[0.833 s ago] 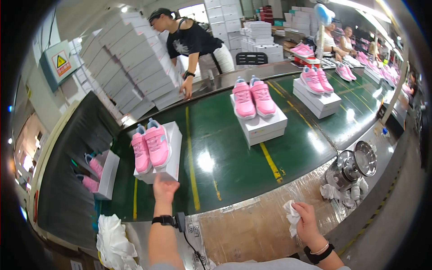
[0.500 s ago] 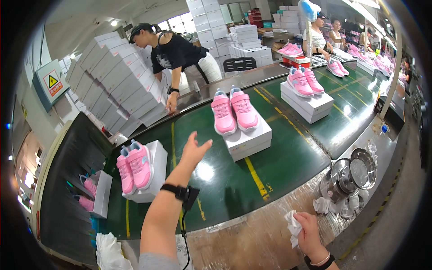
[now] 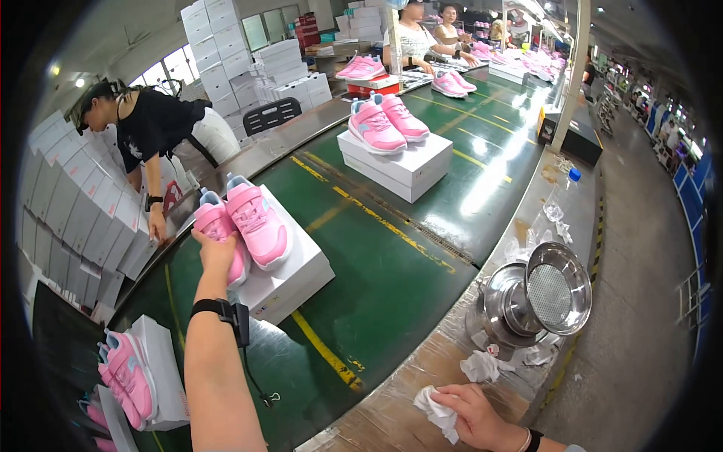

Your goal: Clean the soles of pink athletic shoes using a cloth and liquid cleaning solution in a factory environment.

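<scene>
Left hand [image 3: 215, 255] is, in the head view, reaching over the green conveyor belt [image 3: 384, 286] and touching the left side of a pink shoe [image 3: 215, 218]; whether its fingers are clamping, I cannot tell. That shoe and its mate [image 3: 260, 228] are standing on a white box [image 3: 301, 260] nearer the belt's far edge, the mate sitting just right of the hand. Right hand [image 3: 473, 413] is pinching crumpled white paper [image 3: 435, 410] above the ledge [image 3: 395, 423] running along the belt's near edge.
</scene>
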A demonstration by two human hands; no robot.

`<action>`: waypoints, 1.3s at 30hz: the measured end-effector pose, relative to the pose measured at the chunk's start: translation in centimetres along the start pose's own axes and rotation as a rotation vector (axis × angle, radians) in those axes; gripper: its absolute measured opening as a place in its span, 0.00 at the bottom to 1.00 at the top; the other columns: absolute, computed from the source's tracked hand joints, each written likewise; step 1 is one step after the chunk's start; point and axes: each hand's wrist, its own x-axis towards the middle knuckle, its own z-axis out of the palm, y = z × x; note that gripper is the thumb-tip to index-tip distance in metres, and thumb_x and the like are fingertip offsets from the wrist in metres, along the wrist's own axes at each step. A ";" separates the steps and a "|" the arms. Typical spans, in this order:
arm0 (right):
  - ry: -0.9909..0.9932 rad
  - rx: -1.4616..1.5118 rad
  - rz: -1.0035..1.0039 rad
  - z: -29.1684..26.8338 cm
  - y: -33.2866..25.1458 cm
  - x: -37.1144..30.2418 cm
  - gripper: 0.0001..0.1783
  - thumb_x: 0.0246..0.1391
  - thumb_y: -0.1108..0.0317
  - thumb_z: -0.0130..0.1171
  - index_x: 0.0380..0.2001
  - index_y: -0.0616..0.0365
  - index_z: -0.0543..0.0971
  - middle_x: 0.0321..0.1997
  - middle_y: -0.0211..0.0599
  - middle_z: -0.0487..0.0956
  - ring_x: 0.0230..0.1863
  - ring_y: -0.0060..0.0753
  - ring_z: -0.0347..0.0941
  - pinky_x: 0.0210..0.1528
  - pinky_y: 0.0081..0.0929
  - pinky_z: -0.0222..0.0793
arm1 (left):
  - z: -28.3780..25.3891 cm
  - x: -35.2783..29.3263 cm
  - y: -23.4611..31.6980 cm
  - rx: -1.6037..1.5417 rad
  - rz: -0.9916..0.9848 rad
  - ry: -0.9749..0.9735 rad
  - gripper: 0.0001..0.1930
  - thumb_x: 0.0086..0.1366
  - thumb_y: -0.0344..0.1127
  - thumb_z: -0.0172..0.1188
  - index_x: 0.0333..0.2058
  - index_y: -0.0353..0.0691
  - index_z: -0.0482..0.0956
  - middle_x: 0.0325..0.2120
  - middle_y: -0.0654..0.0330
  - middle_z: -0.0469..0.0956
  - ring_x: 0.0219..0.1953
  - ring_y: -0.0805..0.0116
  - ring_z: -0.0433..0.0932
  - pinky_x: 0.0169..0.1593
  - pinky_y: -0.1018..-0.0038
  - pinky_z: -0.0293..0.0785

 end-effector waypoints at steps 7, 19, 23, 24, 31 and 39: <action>0.025 -0.046 -0.072 -0.3 -0.9 -1.5 0.31 0.36 0.84 0.44 0.50 0.58 0.72 0.48 0.45 0.71 0.46 0.48 0.65 0.51 0.35 0.60 | -8.7 -3.8 -6.9 -1.331 -0.145 -0.959 0.30 0.60 0.51 0.50 0.51 0.29 0.67 0.42 0.49 0.74 0.37 0.60 0.77 0.40 0.69 0.75; 0.014 0.059 -0.265 2.3 -5.8 -4.8 0.33 0.38 0.85 0.45 0.53 0.55 0.71 0.53 0.43 0.69 0.52 0.48 0.64 0.54 0.37 0.61 | -17.5 -35.6 -6.3 -1.883 -0.272 -0.727 0.35 0.66 0.59 0.37 0.59 0.34 0.58 0.55 0.48 0.65 0.56 0.51 0.66 0.60 0.55 0.61; 0.044 0.047 -0.378 3.0 -8.2 -5.2 0.33 0.39 0.85 0.46 0.53 0.54 0.71 0.53 0.43 0.69 0.53 0.49 0.65 0.55 0.36 0.61 | -17.6 -41.5 -6.3 -1.859 -0.280 -0.756 0.32 0.63 0.54 0.39 0.56 0.34 0.63 0.52 0.47 0.69 0.54 0.49 0.69 0.60 0.56 0.62; 0.062 0.044 -0.448 3.3 -9.1 -5.1 0.32 0.40 0.85 0.47 0.53 0.55 0.71 0.53 0.43 0.69 0.53 0.48 0.65 0.55 0.36 0.60 | -17.8 -42.6 -6.5 -1.817 -0.356 -0.757 0.32 0.61 0.54 0.42 0.56 0.34 0.64 0.52 0.48 0.70 0.53 0.51 0.70 0.58 0.56 0.64; -0.232 -0.133 -1.079 11.4 -14.0 -5.5 0.32 0.41 0.73 0.55 0.55 0.58 0.67 0.55 0.40 0.67 0.50 0.42 0.66 0.54 0.34 0.63 | -15.9 -44.9 -9.2 -1.730 -0.377 -0.716 0.30 0.61 0.53 0.43 0.54 0.36 0.67 0.50 0.50 0.71 0.51 0.54 0.71 0.55 0.57 0.67; -0.119 -0.035 -1.126 11.6 -14.4 -6.9 0.29 0.43 0.71 0.52 0.53 0.59 0.68 0.56 0.37 0.66 0.49 0.41 0.64 0.54 0.31 0.63 | -15.5 -46.2 -11.1 -1.800 -0.305 -0.691 0.31 0.62 0.55 0.40 0.56 0.38 0.64 0.54 0.52 0.68 0.54 0.54 0.68 0.58 0.57 0.64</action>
